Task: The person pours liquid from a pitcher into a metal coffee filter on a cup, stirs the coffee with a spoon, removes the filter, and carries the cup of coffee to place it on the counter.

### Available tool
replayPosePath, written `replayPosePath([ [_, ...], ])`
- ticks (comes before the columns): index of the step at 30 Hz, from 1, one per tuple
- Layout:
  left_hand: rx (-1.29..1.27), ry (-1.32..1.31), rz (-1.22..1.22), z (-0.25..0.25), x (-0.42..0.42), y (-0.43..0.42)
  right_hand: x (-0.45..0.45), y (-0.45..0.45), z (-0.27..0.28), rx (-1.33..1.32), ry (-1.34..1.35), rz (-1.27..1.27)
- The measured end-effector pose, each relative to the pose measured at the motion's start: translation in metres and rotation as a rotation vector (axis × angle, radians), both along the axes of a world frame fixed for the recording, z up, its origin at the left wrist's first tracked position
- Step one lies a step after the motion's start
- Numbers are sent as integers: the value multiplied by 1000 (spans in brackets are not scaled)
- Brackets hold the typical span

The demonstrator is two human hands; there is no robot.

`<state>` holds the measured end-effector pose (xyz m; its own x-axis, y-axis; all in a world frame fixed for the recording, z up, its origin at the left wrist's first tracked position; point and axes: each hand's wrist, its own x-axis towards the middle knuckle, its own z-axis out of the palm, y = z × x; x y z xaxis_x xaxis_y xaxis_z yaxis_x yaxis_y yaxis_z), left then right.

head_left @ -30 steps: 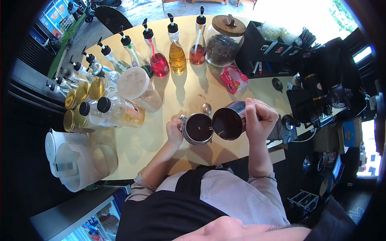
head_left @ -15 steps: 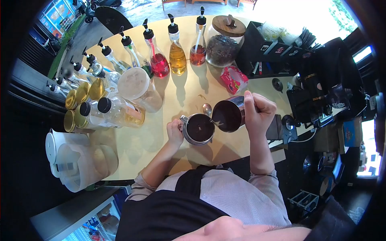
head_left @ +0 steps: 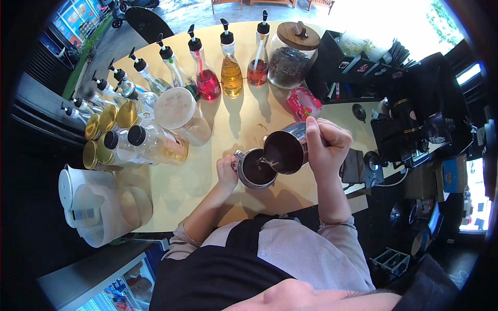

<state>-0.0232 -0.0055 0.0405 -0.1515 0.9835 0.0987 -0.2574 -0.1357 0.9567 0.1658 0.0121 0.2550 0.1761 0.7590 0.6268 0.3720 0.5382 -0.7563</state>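
Note:
My left hand point(head_left: 226, 171) is closed round the handle of a metal pitcher point(head_left: 255, 185) that stands on the table with dark liquid inside. In my right hand point(head_left: 329, 142) is a second metal pitcher point(head_left: 286, 150), gripped by its handle and tilted left. Its spout overlaps the near pitcher's opening, and a thin stream seems to run down between the two. Behind the tilted pitcher a spoon is almost wholly hidden. A pink packet point(head_left: 303, 103) lies just beyond my right hand.
Pump bottles of coloured syrup point(head_left: 208, 85) curve along the table's far edge, beside a wooden-lidded glass jar point(head_left: 291, 62). On the left are a white-lidded tub point(head_left: 175, 109), black-capped bottles point(head_left: 136, 136) and a clear plastic jug point(head_left: 111, 217). A black organiser point(head_left: 337, 62) stands at the back right.
My right hand has moved left with its pitcher, which now covers more of the standing pitcher's opening and most of the spoon. My left hand has hardly moved.

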Motion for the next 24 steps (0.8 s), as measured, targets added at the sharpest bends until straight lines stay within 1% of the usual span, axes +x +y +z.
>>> replayPosePath([
  [4,50,45,8,-1,-1,1,-3,-4,4,8,8,29],
  [7,25,38,-17,5,-2,0,0,-5,-1,29,9,30],
  [11,26,38,-30,0,-2,0,4,-9,-5,7,31,14],
  [13,1,-25,-50,2,-1,0,9,-9,-17,-108,163,-69],
  [14,2,-24,-52,3,-1,-1,12,-8,-23,-106,164,-71],
  [16,22,-23,-45,11,1,-3,19,-6,-37,-318,504,-100],
  [17,25,-23,-47,11,1,-2,24,-3,-50,-314,504,-100],
  [19,-16,-62,-25,7,1,-2,34,4,-85,-271,770,-50],
  [20,-13,-63,-28,6,1,-2,38,6,-103,-266,769,-52],
  [22,-63,-2,5,6,0,-2,46,12,-139,-241,898,-81],
  [24,-47,16,15,7,1,-2,52,13,-168,-257,900,-105],
])
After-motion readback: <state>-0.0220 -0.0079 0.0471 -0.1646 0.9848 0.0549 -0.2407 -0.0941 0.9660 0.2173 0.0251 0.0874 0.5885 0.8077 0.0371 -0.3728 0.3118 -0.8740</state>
